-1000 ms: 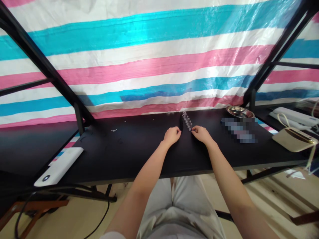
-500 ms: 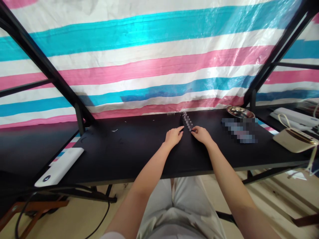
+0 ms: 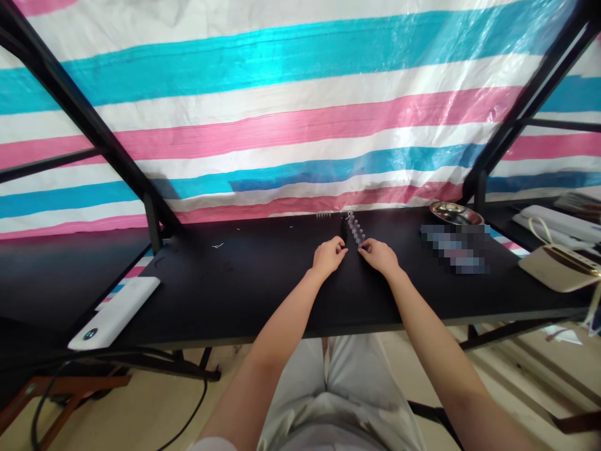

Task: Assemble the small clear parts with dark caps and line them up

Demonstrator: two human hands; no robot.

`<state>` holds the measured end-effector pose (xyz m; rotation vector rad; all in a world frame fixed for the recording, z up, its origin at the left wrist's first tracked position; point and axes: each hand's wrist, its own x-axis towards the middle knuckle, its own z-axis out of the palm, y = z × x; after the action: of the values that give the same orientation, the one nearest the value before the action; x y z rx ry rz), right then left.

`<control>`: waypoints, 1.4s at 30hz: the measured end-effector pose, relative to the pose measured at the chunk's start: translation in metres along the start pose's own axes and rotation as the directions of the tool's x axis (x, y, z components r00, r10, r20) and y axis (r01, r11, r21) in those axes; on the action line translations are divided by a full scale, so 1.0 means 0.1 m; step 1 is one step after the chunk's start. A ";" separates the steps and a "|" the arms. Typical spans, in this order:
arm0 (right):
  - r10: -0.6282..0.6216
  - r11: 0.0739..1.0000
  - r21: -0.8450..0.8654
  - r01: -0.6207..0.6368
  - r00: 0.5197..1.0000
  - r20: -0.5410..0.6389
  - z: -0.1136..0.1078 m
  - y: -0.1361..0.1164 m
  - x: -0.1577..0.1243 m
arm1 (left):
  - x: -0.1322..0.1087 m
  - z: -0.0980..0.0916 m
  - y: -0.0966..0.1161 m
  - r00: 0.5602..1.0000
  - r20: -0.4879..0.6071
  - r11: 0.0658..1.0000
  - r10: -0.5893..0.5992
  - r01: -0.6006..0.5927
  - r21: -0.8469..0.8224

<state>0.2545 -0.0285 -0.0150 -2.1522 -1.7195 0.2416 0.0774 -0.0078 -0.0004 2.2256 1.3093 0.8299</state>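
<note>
My right hand (image 3: 379, 257) pinches the near end of a greyish-purple beaded strip (image 3: 355, 229), which lies slantwise on the black table (image 3: 235, 288). White thread or wire (image 3: 346, 215) shows at the strip's far end. Just to the left, my left hand (image 3: 330, 255) has thumb and fingertips drawn together. A dark narrow piece (image 3: 344, 230) lies beyond those fingertips, hard to tell from the tabletop. What the left fingers hold, if anything, is too small to make out.
A row of small pale pieces (image 3: 323, 215) lies at the table's back edge. Thread scraps (image 3: 218, 245) are at left, near a white device (image 3: 115, 313). A metal dish (image 3: 456, 213), a blurred-out item (image 3: 455, 249) and a cream pouch-like object (image 3: 554, 268) stand at right.
The left fingertips have come slightly nearer me and toward the right hand. The right hand stays at the strip's near end. The view has shifted a little.
</note>
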 end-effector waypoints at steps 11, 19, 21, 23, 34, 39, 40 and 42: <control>0.006 1.000 -0.025 -0.007 0.999 -0.036 0.02 -0.05 0.01 | 0.01 -0.41 -0.21 0.998 0.061 0.949 0.010 0.010 -0.316; -0.252 0.961 0.117 0.249 0.968 0.009 0.02 -0.19 -0.09 | -0.20 -0.66 -0.42 0.986 0.097 0.701 -0.137 0.165 -0.694; -0.385 0.909 0.183 0.374 0.923 0.025 0.04 -0.29 -0.14 | -0.25 -0.64 -0.41 0.984 0.102 0.614 -0.147 0.172 -0.770; -0.468 0.866 0.207 0.456 0.884 0.009 0.06 -0.38 -0.20 | -0.28 -0.61 -0.38 0.985 0.113 0.557 -0.127 0.165 -0.814; -0.539 0.805 0.220 0.551 0.834 -0.118 0.09 -0.47 -0.30 | -0.32 -0.64 -0.30 0.985 0.116 0.556 -0.128 0.169 -0.814; -0.540 0.815 0.182 0.550 0.835 -0.104 0.08 -0.48 -0.30 | -0.34 -0.65 -0.27 0.986 0.111 0.586 -0.126 0.164 -0.793; -0.536 0.823 0.164 0.544 0.839 -0.093 0.08 -0.49 -0.30 | -0.34 -0.64 -0.27 0.987 0.104 0.598 -0.121 0.156 -0.786; -0.521 0.843 0.110 0.526 0.850 -0.074 0.08 -0.50 -0.30 | -0.35 -0.63 -0.26 0.991 0.081 0.623 -0.110 0.132 -0.771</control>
<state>0.1997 -0.0473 -0.0059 -1.5064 -2.1238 0.1470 0.0050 -0.0229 0.0195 1.4198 0.8187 1.0529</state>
